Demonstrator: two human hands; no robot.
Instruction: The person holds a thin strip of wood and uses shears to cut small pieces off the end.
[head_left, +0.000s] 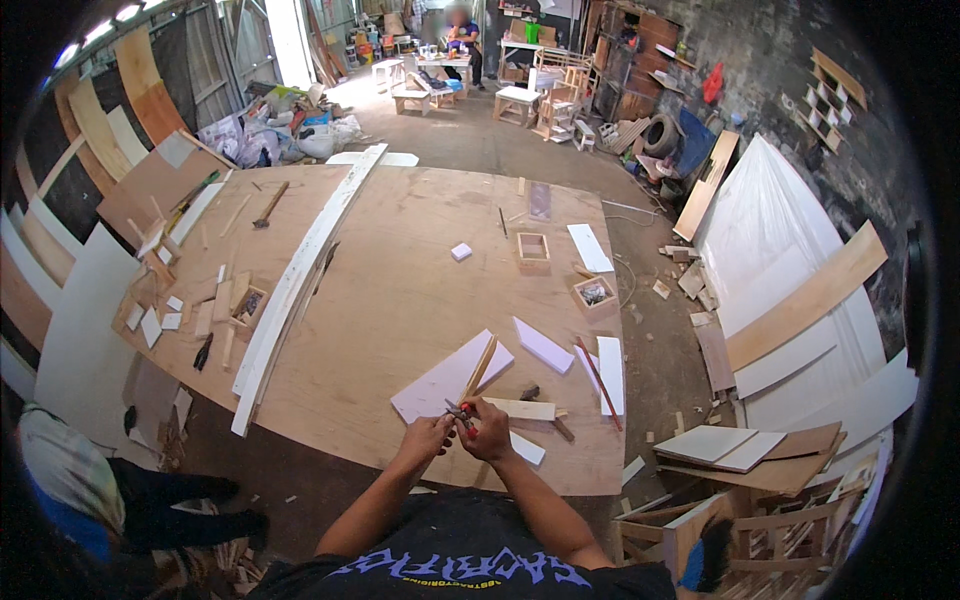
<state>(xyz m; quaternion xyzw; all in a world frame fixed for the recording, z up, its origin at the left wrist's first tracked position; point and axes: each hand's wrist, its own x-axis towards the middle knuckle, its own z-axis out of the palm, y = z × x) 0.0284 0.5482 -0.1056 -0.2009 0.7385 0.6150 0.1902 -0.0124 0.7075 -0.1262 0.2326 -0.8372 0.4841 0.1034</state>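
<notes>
Both my hands meet at the near edge of a big plywood tabletop (400, 270). My right hand (490, 432) grips red-handled pliers (461, 411), jaws pointing left. My left hand (424, 437) pinches at the jaws, where the lower end of a thin wooden strip (481, 364) sits. The strip slants up and away over a white board (440, 385). A short pale wooden block (522, 408) lies just right of my right hand. What the jaws hold is too small to tell.
A small hammer (548, 412), a red stick (598, 383) and white offcuts (543, 345) lie to the right. Two small wooden boxes (533, 247) stand farther back. A long white plank (300, 275) crosses the left side. A person (70, 480) crouches lower left; board stacks (740, 450) lie right.
</notes>
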